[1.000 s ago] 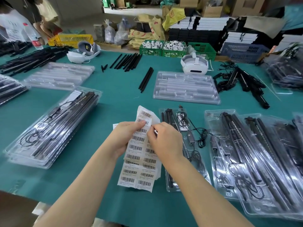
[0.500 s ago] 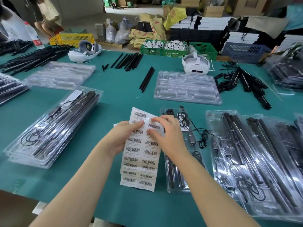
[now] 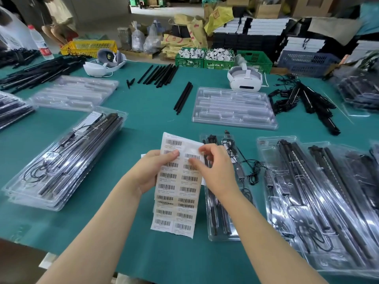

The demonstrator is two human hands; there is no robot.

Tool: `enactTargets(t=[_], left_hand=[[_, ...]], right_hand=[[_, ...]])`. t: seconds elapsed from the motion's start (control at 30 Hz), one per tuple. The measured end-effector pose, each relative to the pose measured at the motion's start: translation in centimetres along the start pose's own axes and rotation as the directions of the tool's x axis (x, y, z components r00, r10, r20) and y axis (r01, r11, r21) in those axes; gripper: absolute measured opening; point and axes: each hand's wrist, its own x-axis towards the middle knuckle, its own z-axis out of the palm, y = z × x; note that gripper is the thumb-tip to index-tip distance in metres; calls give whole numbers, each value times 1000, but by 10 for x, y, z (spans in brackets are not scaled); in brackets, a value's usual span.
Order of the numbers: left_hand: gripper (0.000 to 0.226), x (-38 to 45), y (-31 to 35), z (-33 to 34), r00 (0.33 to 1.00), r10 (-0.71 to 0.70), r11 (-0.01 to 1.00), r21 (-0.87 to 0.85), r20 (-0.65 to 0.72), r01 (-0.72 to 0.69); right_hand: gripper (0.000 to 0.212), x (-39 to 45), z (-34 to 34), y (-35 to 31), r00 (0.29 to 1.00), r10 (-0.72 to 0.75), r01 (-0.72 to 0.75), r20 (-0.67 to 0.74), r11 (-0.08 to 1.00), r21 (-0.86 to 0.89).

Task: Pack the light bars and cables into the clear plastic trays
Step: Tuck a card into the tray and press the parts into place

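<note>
Teal table, open room toward 12 o'clock. Narrow clear plastic tray with black light bars and cable, long axis 12–6, lies just at 3 o'clock of white barcode label sheet. Left hand grips sheet; right hand, nearer tray, pinches a label at its top-right.

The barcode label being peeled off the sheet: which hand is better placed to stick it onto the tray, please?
Probably the right hand. Its fingertips already pinch the barcode label, and the partly filled tray lies directly beneath and beside it. The left hand is busy gripping the label sheet.
</note>
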Motion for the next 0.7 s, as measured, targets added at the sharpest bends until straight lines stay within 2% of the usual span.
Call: enactTargets(t=[0.07,0.13,0.2,0.33,0.43,0.7], left_hand=[[36,0,-1,-2,1000,18,999,-40,-8,-18],[32,1,-3,-3,999,35,997,-75,-22,-36],[31,2,-4,-4,998,39,995,-93,-42,-43],[28,2,-4,-5,998,24,996,-80,-60,-28],[28,1,-2,-6,999,10,998,-65,-46,-13],[28,2,-5,-8,1000,-1,999,-39,-9,1]], right_hand=[[23,0,-3,2,996,82,-84,21,987,137],[24,0,-5,4,990,97,-119,107,967,225],[31,-2,-5,5,986,73,-108,148,963,247],[41,-4,-5,6,991,30,-64,131,963,261],[36,-2,-7,5,989,32,-71,147,960,269],[27,1,-9,3,972,145,-209,183,890,404]])
